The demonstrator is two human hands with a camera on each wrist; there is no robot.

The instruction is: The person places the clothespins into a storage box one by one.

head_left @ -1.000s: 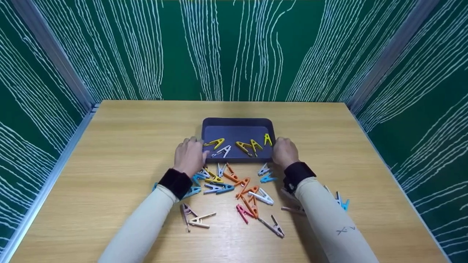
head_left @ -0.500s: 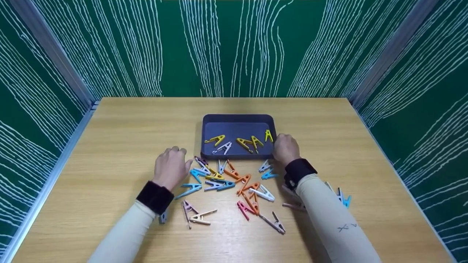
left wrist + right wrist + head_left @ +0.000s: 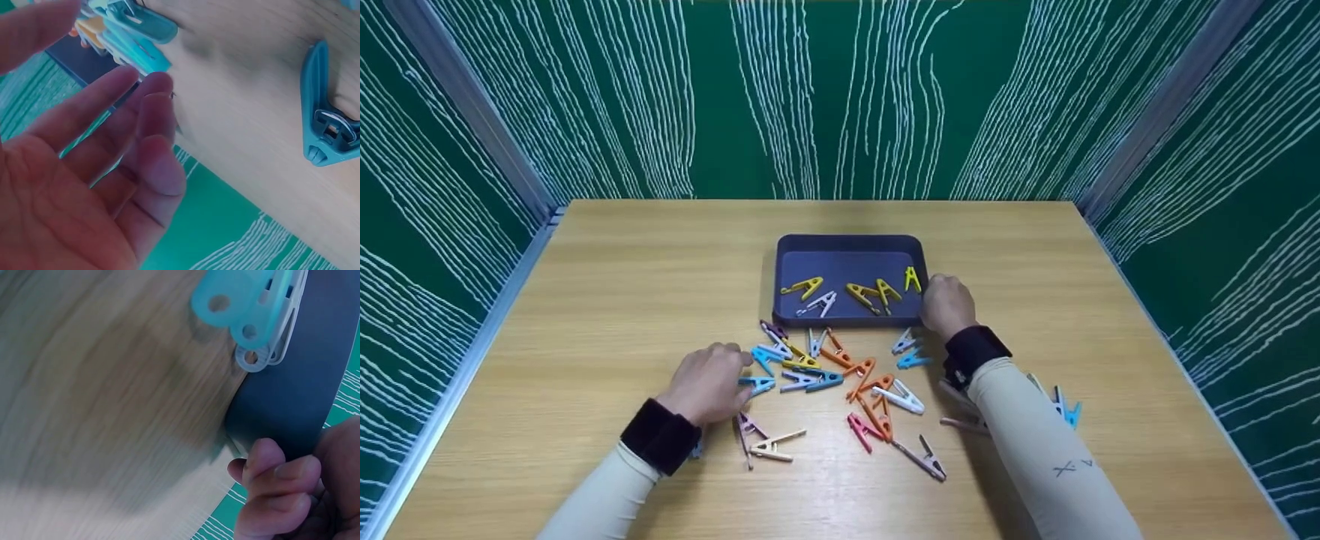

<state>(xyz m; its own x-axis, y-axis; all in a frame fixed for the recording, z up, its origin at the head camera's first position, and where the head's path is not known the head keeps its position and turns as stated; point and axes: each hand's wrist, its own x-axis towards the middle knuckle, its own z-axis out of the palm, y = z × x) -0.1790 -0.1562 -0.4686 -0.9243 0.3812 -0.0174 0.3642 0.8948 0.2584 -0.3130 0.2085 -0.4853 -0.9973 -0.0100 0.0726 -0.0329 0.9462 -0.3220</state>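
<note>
My left hand (image 3: pixel 709 384) hovers at the left of the scattered clothespins, beside a blue clothespin (image 3: pixel 759 385). In the left wrist view its fingers (image 3: pixel 95 107) are loosely bent and hold nothing; a teal clothespin (image 3: pixel 140 22) lies near the fingertips. My right hand (image 3: pixel 949 306) is at the right side of a dark tray (image 3: pixel 847 241). The right wrist view has its curled fingers (image 3: pixel 281 472) and thumb gripping the tray's corner. Inside the tray lie several yellow clothespins (image 3: pixel 861 296) and a white clothespin (image 3: pixel 819 304).
Many-coloured clothespins lie on the wooden table (image 3: pixel 660 247) in front of the tray, among them orange clothespins (image 3: pixel 877 416), a white clothespin (image 3: pixel 900 397), a pink clothespin (image 3: pixel 862 431) and a beige clothespin (image 3: pixel 772 447). Blue clothespins (image 3: pixel 1067 411) lie beyond the right forearm. Green walls enclose the table.
My left hand has let go of the tray's left side and moved left and nearer, down to the blue clothespins. My right hand has stayed at the tray.
</note>
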